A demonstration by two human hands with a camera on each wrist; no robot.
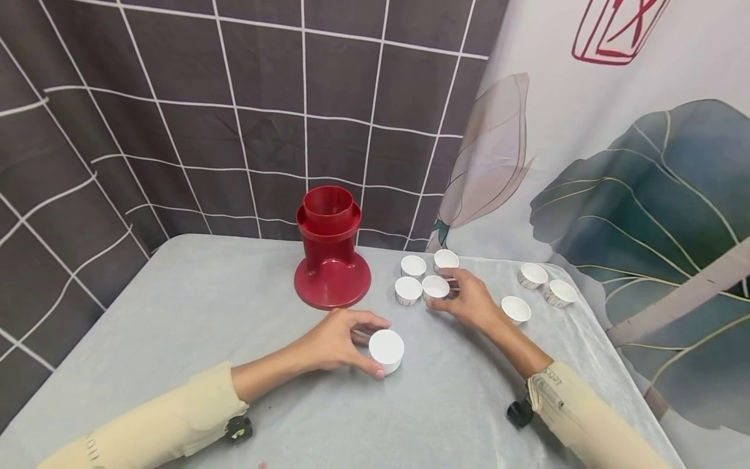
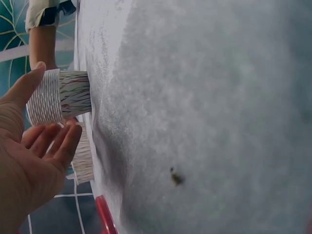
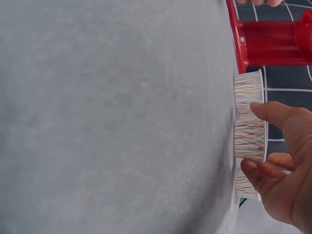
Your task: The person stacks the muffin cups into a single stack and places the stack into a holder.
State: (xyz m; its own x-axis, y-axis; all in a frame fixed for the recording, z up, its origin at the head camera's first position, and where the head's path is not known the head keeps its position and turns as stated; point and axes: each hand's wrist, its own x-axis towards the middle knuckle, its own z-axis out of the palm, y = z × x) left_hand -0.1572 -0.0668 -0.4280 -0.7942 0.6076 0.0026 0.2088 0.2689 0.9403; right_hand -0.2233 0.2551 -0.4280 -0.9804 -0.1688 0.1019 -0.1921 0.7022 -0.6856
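A stack of nested white paper baking cups (image 1: 387,350) stands on the table, its many rims (image 2: 45,100) showing in the left wrist view. My left hand (image 1: 342,342) curls round it, thumb on the near side and fingers on the far side. Farther back on the right, my right hand (image 1: 469,299) holds a single paper baking cup (image 1: 436,287) between thumb and fingers. That cup (image 3: 250,139) has thin coloured streaks on its side. Close around it are a cup (image 1: 408,291) to its left and two behind, one (image 1: 413,266) and another (image 1: 446,260).
A red plastic stand (image 1: 332,280) with a round holder on top is at the back middle. Right of my right forearm stand three more cups, the nearest cup (image 1: 515,309) beside my wrist. A grey cloth covers the table (image 1: 281,417); a dark tiled-pattern curtain (image 1: 263,78) hangs behind.
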